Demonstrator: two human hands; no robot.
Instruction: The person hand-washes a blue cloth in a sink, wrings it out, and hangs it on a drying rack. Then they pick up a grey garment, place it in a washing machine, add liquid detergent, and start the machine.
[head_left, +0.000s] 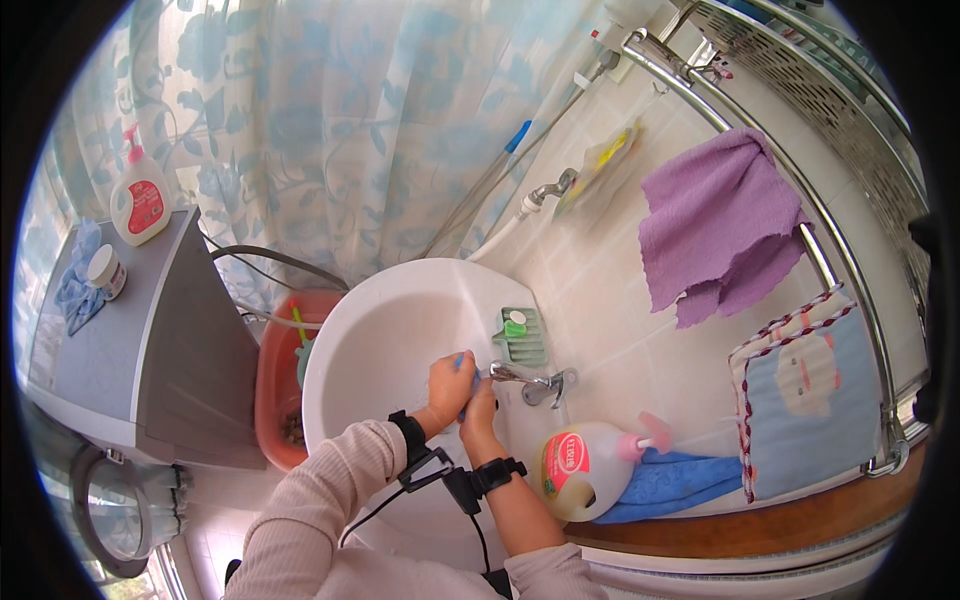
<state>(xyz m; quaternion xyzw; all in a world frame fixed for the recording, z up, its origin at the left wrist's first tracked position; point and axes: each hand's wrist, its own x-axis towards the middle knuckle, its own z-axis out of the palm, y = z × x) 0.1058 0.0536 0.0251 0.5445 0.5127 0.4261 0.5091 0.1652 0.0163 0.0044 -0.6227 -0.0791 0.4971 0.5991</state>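
Observation:
Over the white washbasin (337, 360) both hands are close together beneath the chrome faucet (517, 373). My left hand (448, 388) is closed on a blue cloth (475, 390), most of which the fingers hide. Just beside it, my right hand (478, 421) grips the same cloth from the other side. Some water seems to fall below the hands, though it is hard to make out. Each wrist wears a black strap with a cable.
On the basin rim sits a green soap dish (523, 337). A large pump bottle (581, 471) and a folded blue cloth (667, 484) lie to the right. An orange tub (268, 405) is left of the basin beside a grey washing machine (172, 300). Towels (720, 217) hang from a metal rack (825, 259).

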